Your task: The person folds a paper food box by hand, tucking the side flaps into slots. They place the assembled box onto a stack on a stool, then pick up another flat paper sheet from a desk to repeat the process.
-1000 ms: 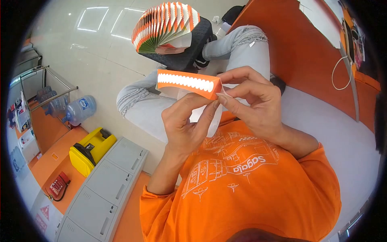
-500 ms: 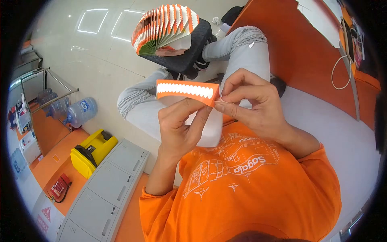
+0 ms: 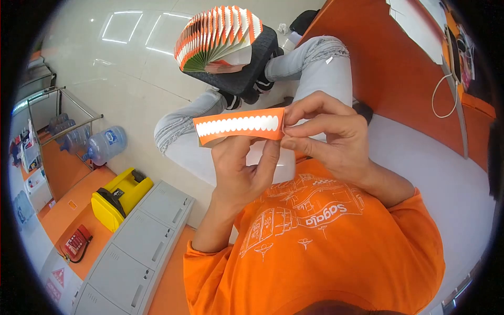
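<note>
Left hand pinches the orange paper piece by its lower edge; right hand, fingertips nearly together, grips its end. It hangs above the lap, with open room to the pleated paper.

Dark seat, probably a stool, bearing fanned folded papers, orange and white

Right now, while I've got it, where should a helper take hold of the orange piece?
Probably come from the left and pinch the orange piece by its left end. It is long, and that end juts free: the left hand holds its lower edge, the right hand is at its right end.
</note>
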### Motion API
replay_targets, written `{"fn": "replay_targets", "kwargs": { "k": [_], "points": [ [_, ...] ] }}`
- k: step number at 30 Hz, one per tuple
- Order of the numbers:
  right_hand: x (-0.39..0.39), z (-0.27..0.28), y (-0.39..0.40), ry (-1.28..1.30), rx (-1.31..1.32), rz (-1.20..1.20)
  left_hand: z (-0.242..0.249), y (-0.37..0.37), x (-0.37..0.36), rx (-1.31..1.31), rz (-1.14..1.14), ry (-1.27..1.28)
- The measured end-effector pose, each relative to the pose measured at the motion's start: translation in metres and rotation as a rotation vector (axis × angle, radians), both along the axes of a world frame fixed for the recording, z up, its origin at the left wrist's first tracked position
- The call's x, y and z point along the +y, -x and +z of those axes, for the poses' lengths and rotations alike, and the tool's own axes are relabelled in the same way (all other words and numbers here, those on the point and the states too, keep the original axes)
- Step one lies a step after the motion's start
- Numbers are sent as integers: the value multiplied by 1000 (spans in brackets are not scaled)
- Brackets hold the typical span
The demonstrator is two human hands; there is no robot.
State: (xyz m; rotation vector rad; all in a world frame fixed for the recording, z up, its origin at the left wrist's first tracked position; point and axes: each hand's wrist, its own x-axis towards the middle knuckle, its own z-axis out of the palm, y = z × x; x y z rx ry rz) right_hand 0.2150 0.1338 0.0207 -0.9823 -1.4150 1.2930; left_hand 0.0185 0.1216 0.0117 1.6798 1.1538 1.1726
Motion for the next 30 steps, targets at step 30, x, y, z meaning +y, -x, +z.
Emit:
{"fn": "replay_targets", "kwargs": {
  "k": [30],
  "points": [
    [-3,-3,13,-198,-61,-46,-4,-6,-11,-255,62,115]
  ]
}}
